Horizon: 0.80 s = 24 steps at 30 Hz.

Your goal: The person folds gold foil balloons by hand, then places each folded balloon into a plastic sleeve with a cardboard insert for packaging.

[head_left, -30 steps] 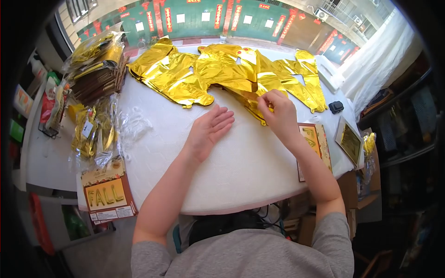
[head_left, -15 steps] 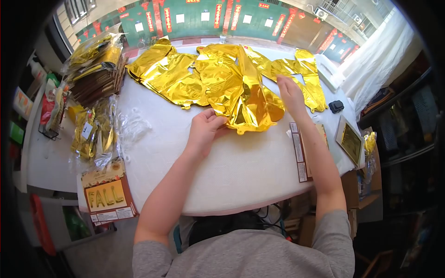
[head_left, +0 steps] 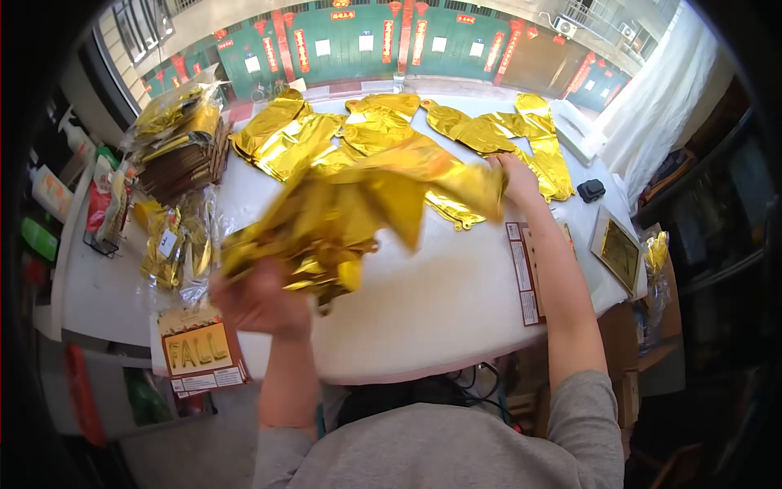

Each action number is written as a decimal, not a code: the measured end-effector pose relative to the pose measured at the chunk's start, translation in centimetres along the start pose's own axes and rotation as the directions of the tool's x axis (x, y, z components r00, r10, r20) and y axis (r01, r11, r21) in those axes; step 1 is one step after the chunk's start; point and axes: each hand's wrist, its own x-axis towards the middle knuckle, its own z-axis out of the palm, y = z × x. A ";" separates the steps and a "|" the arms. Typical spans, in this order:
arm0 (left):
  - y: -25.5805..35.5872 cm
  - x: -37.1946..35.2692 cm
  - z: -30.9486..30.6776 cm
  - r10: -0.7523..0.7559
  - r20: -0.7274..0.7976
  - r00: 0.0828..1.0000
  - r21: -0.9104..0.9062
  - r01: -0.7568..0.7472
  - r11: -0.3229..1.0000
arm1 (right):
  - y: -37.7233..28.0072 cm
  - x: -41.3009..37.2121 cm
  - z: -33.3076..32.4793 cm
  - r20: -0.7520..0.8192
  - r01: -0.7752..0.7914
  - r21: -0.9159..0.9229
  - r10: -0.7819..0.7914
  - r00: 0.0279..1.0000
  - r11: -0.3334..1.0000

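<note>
A crumpled gold foil sheet (head_left: 358,191) is stretched in the air over the white table (head_left: 407,326), blurred by motion. At its left end, my left hand (head_left: 262,300) grips the foil, its fingers partly smeared. My right hand (head_left: 516,178) pinches the other end near the table's right part. Behind the raised foil, more flat gold foil pieces lie along the far side: one at the left (head_left: 281,134), one in the middle (head_left: 379,114) and one at the right (head_left: 542,147).
Stacked packages (head_left: 183,151) and bagged foil (head_left: 175,244) stand at the left, above a FALL card (head_left: 199,350). On the right are a brown-and-white card (head_left: 525,273), a small black object (head_left: 590,190), a framed gold piece (head_left: 617,251) and a white curtain (head_left: 660,106).
My left hand has moved left and toward me, pulling a foil piece up and across the table. My right hand has lowered slightly and now holds the foil's right end.
</note>
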 end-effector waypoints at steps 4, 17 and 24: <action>4.7 4.5 -4.0 -0.351 -0.373 0.859 -0.061 0.355 0.933 | -0.1 0.3 0.0 0.051 -0.005 -0.112 0.011 0.999 0.994; 16.4 3.8 -14.0 -0.688 0.127 0.715 0.080 0.684 0.725 | -1.4 7.3 -2.7 0.181 0.040 -0.127 -0.017 0.983 0.991; 15.2 3.1 -10.5 -0.842 0.223 0.491 -0.016 0.865 0.501 | -12.5 3.8 -1.9 -0.178 0.447 0.207 -0.416 0.892 0.870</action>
